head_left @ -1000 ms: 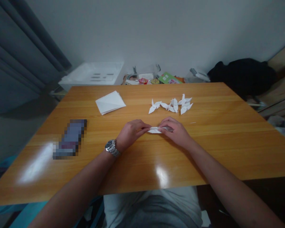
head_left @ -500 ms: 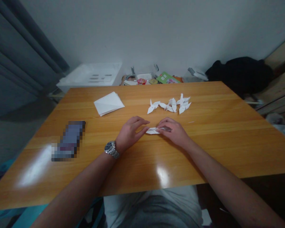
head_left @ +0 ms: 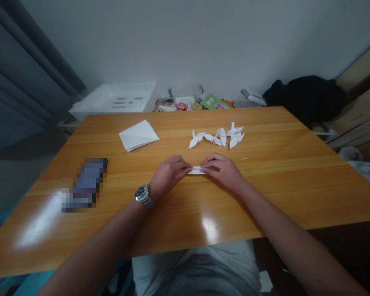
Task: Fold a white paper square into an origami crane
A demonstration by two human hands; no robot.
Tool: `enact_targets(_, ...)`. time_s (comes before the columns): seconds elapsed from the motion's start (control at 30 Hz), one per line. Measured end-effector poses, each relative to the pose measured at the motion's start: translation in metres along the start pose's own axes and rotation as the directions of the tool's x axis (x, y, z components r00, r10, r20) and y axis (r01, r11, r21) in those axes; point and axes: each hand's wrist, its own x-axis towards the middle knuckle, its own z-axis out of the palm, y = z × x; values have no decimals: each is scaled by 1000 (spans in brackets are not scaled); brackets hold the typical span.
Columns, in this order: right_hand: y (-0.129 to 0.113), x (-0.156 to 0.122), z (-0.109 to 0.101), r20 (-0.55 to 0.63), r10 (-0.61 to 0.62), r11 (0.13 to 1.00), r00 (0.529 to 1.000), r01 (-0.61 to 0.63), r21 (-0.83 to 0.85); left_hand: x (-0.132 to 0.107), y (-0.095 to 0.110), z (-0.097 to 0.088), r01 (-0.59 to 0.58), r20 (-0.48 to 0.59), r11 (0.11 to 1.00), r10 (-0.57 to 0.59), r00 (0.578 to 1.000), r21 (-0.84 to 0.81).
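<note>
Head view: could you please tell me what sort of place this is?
Probably a room at home: a wooden table by a plain wall, a curtain, a heap of dark clothes. The left hand and right hand hold a folded paper near paper cranes.

I see both hands low on the worktop (head_left: 280, 181), meeting over a narrow folded paper (head_left: 196, 170). My left hand (head_left: 168, 174) has its fingertips closed on the paper's left end, and my right hand (head_left: 223, 172) grips and covers the right end. The paper lies flat on the wood. A watch (head_left: 142, 195) sits on the left wrist. Beyond the hands lies a cluster of paper cranes (head_left: 217, 137). A stack of sheets (head_left: 138, 135) lies further left, and a blurred dark object (head_left: 84, 185) lies near the left edge.
</note>
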Motion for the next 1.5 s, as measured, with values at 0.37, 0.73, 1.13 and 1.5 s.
enact_targets(0.37,5,0,-10,35,23,999,999,-22,-33,0,-6,-3,58,0,997,-58,998,-55)
enact_targets(0.73,8,1,-17,105,60,996,993,-52,-77,-1,-11,-5,97,31,993,-96,995,-62)
enact_targets(1.13,5,-4,-8,182,250,962,951,-265,61,-3,-5,0,-56,147,996,65,987,-67)
enact_targets(1.5,-2,-1,4,144,-14,997,990,24,-70,0,-5,9,41,155,997,-31,987,-64)
